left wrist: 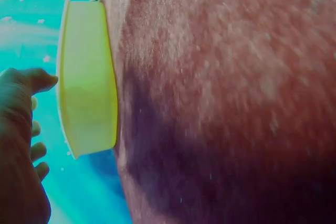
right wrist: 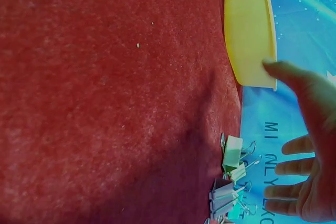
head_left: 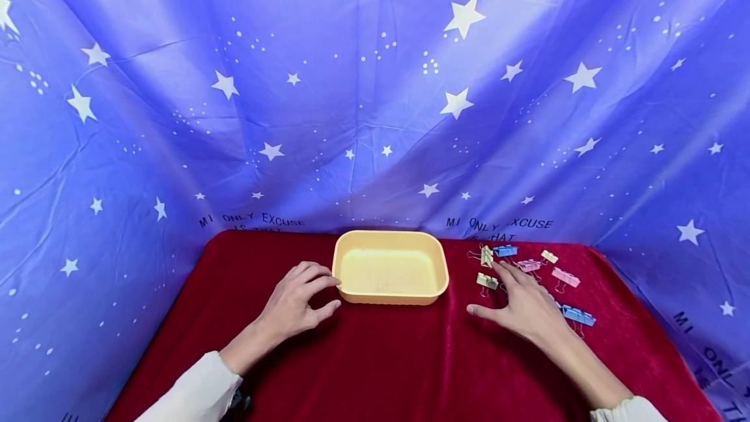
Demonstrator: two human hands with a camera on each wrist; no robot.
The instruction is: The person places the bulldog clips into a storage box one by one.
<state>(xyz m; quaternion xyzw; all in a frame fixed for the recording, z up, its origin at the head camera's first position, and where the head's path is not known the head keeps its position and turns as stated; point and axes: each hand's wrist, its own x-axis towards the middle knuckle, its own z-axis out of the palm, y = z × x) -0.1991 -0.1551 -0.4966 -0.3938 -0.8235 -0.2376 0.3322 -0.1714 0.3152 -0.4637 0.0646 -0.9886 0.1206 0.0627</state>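
A yellow rectangular tray [head_left: 391,300] stands at the back middle of the red cloth. Beside its left end is my left hand [head_left: 297,299], fingers loosely bent, fingertips at or very near the rim; contact I cannot tell. My right hand [head_left: 527,305] hovers with spread fingers over binder clips at the right, holding nothing. Among them are a yellow clip [head_left: 487,256], another yellow clip [head_left: 487,281], a blue clip [head_left: 505,251], a pink clip [head_left: 566,277] and a blue clip [head_left: 578,315] by the wrist. In the right wrist view several clips [right wrist: 232,153] lie below the fingers.
Red velvet-like cloth [head_left: 375,370] covers the table. A blue curtain [head_left: 351,83] with white stars hangs behind and along both sides, close to the table's back edge. A small yellow clip [head_left: 549,256] and a pink clip [head_left: 529,266] lie toward the back right.
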